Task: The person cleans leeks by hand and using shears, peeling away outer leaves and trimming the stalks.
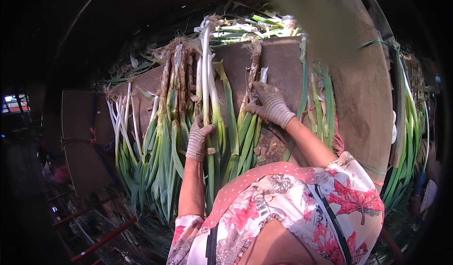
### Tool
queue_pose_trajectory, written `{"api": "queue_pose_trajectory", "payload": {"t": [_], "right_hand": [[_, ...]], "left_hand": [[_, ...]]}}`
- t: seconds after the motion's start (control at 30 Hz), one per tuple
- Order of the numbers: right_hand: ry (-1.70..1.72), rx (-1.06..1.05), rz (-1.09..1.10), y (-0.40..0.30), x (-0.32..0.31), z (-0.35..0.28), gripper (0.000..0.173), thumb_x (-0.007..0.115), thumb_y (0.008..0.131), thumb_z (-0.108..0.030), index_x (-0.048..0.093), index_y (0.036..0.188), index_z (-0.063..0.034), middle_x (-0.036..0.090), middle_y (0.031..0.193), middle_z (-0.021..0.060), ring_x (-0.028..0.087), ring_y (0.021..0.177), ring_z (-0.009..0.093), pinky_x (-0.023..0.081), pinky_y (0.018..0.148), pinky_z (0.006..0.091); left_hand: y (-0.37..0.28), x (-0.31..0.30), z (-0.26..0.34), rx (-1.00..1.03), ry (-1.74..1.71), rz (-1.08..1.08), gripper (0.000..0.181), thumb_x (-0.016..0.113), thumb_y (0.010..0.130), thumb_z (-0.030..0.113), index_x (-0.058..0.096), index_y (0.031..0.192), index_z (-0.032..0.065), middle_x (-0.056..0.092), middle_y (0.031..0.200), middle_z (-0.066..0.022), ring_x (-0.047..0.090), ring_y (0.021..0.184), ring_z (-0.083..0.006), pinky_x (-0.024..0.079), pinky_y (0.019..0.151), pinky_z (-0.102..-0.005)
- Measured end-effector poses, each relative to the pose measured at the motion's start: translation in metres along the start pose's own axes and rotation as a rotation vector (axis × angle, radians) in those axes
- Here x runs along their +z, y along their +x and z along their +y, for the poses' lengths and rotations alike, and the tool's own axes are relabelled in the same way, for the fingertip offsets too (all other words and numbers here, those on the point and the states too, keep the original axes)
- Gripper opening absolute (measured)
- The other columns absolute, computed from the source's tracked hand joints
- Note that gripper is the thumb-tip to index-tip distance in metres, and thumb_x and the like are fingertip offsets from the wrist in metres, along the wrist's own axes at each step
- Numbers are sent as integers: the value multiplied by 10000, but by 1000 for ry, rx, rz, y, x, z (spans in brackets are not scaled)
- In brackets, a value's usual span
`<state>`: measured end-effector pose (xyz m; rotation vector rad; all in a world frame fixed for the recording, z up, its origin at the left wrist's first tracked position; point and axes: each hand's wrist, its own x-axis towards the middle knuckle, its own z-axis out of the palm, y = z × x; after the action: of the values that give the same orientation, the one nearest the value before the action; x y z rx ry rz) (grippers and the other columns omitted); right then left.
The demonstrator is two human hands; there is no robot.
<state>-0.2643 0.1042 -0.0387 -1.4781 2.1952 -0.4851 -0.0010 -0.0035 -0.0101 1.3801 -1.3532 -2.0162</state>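
Observation:
My left hand (200, 137), in a striped knit glove, is closed around the pale stalk of a long green onion (205, 77) with its roots pointing away from me. Beside it lies another whitened green onion (214, 91) with green leaves. My right hand (270, 103), gloved the same way, has thumb and forefinger against a soil-browned green onion (253, 68). Something small and dark shows between those fingers, too unclear to name. A dark hose-like thing (279, 132) runs from beneath this hand towards my body.
Soil-covered green onions (164, 84) and cleaner white ones (118, 119) lie left on the brown board (283, 56). Stripped leaves (247, 27) are heaped beyond its far edge. At right stand a tall curved panel (361, 88) and more green onions (407, 123). A blurred shape covers the upper right.

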Motion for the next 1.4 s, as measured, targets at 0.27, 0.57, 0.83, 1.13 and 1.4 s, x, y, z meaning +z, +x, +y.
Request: {"api": "queue_pose_trajectory", "payload": {"t": [0.27,0.57,0.83,1.13,1.4], "right_hand": [[1473,48,-406,181,50,-13,446,817,816,-285,653,1141,-26,663,956,39,603,876,129,497,757,264],[897,366,47,222,54,51,199,610,872,-201,710,837,-33,664,707,71,604,599,231,518,647,360],[1648,149,-517,137,1,-44,365,783,834,-335,654,1036,-60,651,755,14,573,516,92,430,429,199],[989,-67,-518,153,-38,-18,134,760,791,-180,698,809,-63,579,587,24,471,403,120,362,354,293],[496,733,331,238,-230,126,800,751,817,-447,418,1412,-27,590,1248,283,633,1112,329,507,922,391]], "left_hand": [[-24,18,18,-115,-145,-168,614,685,737,159,532,1313,14,681,1000,-107,675,844,-224,574,776,-336],[-16,7,16,-86,206,-91,639,756,704,96,549,1305,31,648,976,-42,618,837,-145,520,773,-280],[-17,11,39,-190,-85,-240,458,715,751,98,586,1182,15,654,899,-71,643,751,-188,545,691,-311],[-47,-8,23,-150,123,-92,502,760,768,200,601,1206,14,630,853,-39,600,696,-138,501,651,-272],[-130,-38,5,-353,-295,-92,620,799,719,160,559,1269,1,609,865,-96,604,693,-224,514,627,-322]]}}
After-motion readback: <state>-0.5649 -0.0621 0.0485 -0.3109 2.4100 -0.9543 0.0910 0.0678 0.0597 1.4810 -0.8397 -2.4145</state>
